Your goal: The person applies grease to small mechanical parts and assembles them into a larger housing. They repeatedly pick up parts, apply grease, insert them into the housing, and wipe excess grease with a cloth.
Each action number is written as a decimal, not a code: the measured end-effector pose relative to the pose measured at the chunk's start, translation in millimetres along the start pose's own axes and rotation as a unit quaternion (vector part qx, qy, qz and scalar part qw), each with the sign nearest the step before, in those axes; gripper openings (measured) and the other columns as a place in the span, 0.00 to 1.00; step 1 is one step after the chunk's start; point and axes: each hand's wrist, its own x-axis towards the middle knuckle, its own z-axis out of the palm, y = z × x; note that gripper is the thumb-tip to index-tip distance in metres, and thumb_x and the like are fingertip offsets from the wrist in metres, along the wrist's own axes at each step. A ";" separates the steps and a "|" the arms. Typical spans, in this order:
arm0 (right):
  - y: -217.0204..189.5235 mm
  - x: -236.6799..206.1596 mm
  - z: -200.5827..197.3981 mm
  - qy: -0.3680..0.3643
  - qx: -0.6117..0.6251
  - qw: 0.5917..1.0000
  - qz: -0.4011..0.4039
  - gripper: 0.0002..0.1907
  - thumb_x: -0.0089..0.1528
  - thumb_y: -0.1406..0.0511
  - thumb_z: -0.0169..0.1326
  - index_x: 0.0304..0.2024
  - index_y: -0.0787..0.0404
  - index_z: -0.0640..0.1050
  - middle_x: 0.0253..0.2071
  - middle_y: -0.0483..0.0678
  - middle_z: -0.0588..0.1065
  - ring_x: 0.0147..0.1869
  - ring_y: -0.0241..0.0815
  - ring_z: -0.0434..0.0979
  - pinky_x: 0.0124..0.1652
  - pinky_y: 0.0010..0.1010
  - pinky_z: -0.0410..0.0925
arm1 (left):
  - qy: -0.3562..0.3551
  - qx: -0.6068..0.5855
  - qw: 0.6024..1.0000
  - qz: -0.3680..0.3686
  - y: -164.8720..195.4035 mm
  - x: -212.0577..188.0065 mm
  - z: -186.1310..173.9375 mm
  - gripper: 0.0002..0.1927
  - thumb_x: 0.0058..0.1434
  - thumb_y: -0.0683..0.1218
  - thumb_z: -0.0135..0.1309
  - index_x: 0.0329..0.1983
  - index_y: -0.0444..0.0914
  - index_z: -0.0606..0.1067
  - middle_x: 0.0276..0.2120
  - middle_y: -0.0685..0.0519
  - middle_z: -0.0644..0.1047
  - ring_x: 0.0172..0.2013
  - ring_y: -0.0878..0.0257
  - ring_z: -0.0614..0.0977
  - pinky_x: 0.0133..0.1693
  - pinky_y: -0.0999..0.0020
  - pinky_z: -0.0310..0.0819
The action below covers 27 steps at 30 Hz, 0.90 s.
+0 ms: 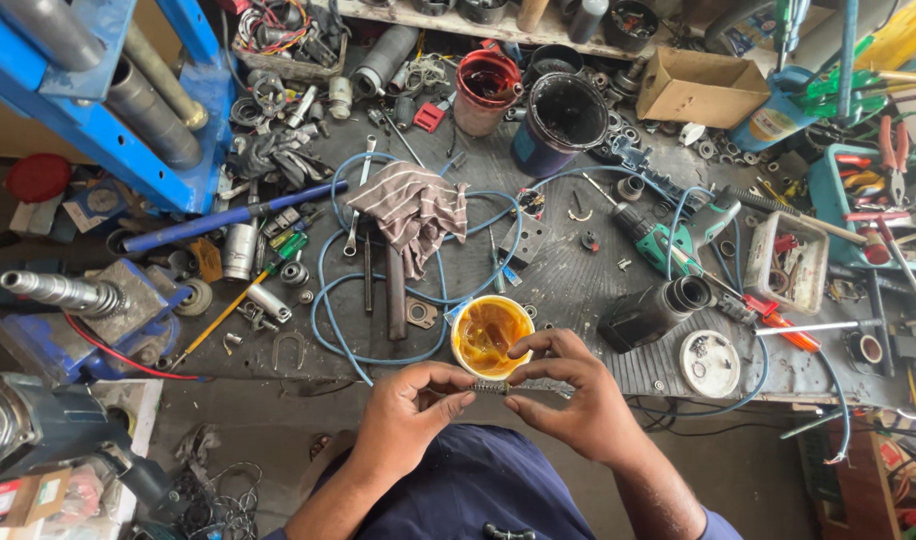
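Head camera looks straight down on a cluttered dark workbench point(578, 280), where both hands meet at its near edge. Left hand point(410, 405) and right hand point(563, 390) each pinch one end of a short, thin, coiled metal spring point(498, 388), held level between thumbs and fingertips just below a small round yellow tub of amber grease point(490, 335); the right index finger curls over the tub's rim. Behind the tub a blue cable point(330, 310) loops across the bench, passing a striped grey-and-white rag point(415, 208). To the right lie a black cylindrical motor housing point(653, 312) and a teal power drill point(678, 235), well apart from the hands.
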 end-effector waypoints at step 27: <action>-0.9 92.3 28.7 -0.104 -0.464 0.874 -0.103 0.09 0.49 0.54 0.66 0.31 0.45 0.87 0.63 0.41 0.70 0.77 0.51 0.51 0.72 0.55 0.41 | 0.201 -0.136 0.966 0.084 -27.3 -19.6 -55.2 0.23 0.62 0.40 0.59 0.59 0.36 0.69 0.40 0.54 0.72 0.37 0.69 0.73 0.38 0.75 0.73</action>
